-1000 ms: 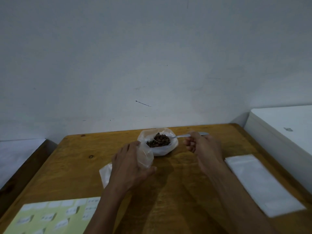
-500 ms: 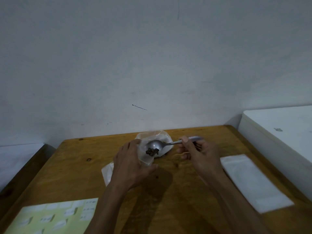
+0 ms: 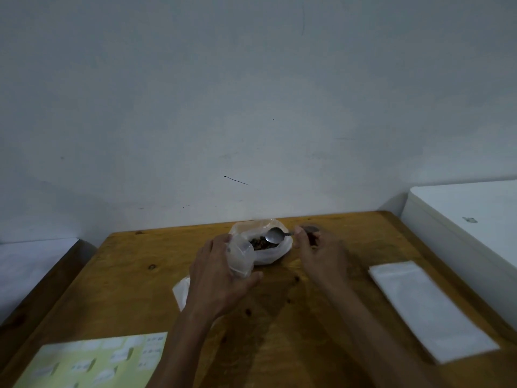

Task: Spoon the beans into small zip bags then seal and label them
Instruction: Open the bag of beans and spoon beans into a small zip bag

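Note:
A clear plastic bag of dark beans (image 3: 263, 243) sits open at the far middle of the wooden table (image 3: 134, 275). My right hand (image 3: 319, 253) grips a metal spoon (image 3: 275, 235) by its handle, and the empty bowl of the spoon hovers over the beans. My left hand (image 3: 221, 278) holds a small clear zip bag (image 3: 240, 257) upright with its mouth open, just left of the bean bag. More clear plastic (image 3: 180, 292) sticks out from under my left wrist.
A stack of flat zip bags (image 3: 430, 306) lies on the right side of the table. A yellow-green sheet of white labels (image 3: 92, 362) lies at the near left. A white box (image 3: 470, 228) stands beyond the table's right edge, and a wall rises close behind.
The spoon carried beans to the small bag half a second ago; it is now empty and back over the bean bag. My left hand has kept hold of the small bag.

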Motion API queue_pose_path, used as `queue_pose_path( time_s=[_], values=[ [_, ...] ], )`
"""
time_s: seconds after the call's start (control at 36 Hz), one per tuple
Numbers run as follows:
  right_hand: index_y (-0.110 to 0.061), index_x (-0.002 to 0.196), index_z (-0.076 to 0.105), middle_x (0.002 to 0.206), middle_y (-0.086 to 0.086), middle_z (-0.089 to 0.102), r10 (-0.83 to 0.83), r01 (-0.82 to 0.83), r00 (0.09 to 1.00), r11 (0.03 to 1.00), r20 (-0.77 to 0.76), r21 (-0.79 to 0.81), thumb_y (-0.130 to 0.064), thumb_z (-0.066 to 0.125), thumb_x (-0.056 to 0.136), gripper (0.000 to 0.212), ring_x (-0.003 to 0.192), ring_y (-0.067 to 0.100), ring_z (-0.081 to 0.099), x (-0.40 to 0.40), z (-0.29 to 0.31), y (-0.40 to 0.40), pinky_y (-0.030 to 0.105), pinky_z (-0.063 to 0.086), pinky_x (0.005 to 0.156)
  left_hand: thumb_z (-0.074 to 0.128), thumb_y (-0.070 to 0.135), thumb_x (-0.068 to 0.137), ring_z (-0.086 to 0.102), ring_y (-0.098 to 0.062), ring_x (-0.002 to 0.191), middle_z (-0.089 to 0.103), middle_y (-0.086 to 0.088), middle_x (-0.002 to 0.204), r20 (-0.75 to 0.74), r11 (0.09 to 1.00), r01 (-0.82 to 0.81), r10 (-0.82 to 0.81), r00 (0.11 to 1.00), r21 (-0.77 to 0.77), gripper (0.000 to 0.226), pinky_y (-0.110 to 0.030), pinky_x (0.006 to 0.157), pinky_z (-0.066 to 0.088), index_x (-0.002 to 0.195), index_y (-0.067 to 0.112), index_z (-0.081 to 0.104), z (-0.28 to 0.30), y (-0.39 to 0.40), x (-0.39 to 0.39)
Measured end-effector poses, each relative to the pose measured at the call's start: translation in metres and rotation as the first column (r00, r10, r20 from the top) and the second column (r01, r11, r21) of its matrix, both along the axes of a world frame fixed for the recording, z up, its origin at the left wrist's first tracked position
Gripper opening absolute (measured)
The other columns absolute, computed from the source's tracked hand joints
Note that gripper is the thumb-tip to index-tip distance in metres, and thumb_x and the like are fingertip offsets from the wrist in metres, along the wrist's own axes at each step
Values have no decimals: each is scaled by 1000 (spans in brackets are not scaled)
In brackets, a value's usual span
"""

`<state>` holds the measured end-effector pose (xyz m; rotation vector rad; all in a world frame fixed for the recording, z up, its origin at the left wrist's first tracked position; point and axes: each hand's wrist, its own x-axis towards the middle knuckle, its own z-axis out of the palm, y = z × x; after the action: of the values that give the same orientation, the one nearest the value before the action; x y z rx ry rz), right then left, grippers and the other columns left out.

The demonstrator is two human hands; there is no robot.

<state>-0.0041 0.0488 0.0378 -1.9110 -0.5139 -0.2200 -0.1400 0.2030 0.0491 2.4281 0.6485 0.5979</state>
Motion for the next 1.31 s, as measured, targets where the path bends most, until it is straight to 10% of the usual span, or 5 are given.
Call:
queue_pose_path(
  time_s=[0.39, 0.81, 1.14, 1.31],
  values=[
    [-11, 66, 69, 67, 9, 72, -111, 191, 896, 970, -431, 148, -21, 61, 97, 34, 68, 32, 72, -3, -7, 33, 50, 61, 70, 83, 58, 67, 42, -19, 129, 45, 4, 140, -48, 999, 17, -16, 999, 29, 96, -40, 107, 39, 144, 26, 35, -8, 5, 2],
    [-9, 71, 71, 64, 3, 73, -50, 224, 890, 914, -453, 339, -21, 66, 95, 28, 62, 19, 72, -7, 33, -1, 39, 60, 63, 82, 56, 69, 41, -21, 130, 43, 3, 141, -59, 999, 21, -19, 998, 29, 94, -40, 107, 37, 144, 25, 36, -7, 0, 4],
    [-16, 80, 75, 63, -8, 70, 213, -215, 976, 973, 37, 79, -30, 62, 98, 26, 59, -3, 65, -54, 57, -9, 12, 47, 53, 86, 58, 61, 53, -23, 117, 51, 0, 133, 0, 993, 3, -3, 1000, -120, 97, -47, 93, 53, 139, 23, 40, -10, 3, 5],
    [-12, 90, 76, 69, -10, 71, 45, -70, 989, 981, 141, 180, -22, 63, 98, 19, 63, -1, 67, -36, 49, -5, 12, 48, 54, 88, 57, 59, 56, -18, 107, 52, 7, 121, 73, 988, -3, 14, 997, -157, 92, -42, 85, 56, 133, 23, 44, -14, 8, 1]
  ],
)
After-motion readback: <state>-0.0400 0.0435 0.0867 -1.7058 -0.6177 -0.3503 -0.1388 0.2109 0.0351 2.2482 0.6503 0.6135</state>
